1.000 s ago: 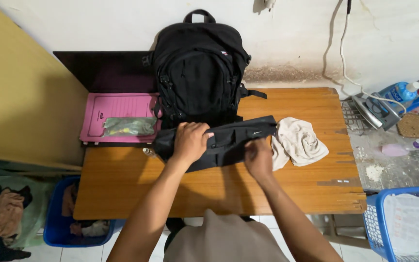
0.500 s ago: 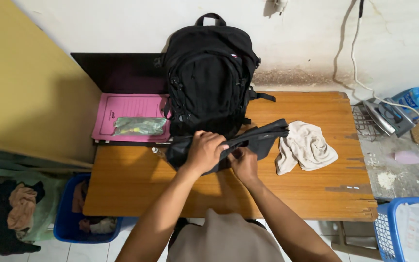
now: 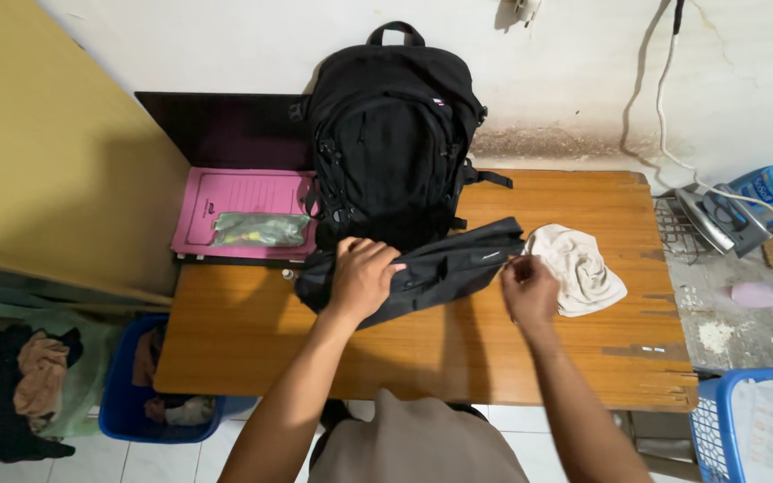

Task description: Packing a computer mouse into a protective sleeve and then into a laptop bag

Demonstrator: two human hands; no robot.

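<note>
Head view looks down on a long black pouch (image 3: 431, 268) lying across the middle of the wooden table (image 3: 404, 349), stretched from left to right and tilted a little upward toward its right end. My left hand (image 3: 361, 277) lies flat on the pouch's left half, palm down, fingers curled over the top edge, pressing it to the table. My right hand (image 3: 530, 288) is at the pouch's right end, fingertips pinched together on the fabric there, just beside a crumpled beige cloth (image 3: 579, 268). My two hands are well apart, one at each end of the pouch.

Right behind the pouch a black backpack (image 3: 391, 134) stands upright against the white wall, its base touching the pouch's upper edge. To the left of the backpack a pink folder (image 3: 225, 210) lies flat with a clear plastic packet (image 3: 257, 230) on top of it. Off the right edge of the table an iron (image 3: 713, 215) rests on a grey surface, with a blue spray bottle (image 3: 767, 183) just behind it. On the floor a blue basket (image 3: 136, 394) of clothes sits under the table's left corner, and another blue basket (image 3: 717, 429) sits at the lower right.
</note>
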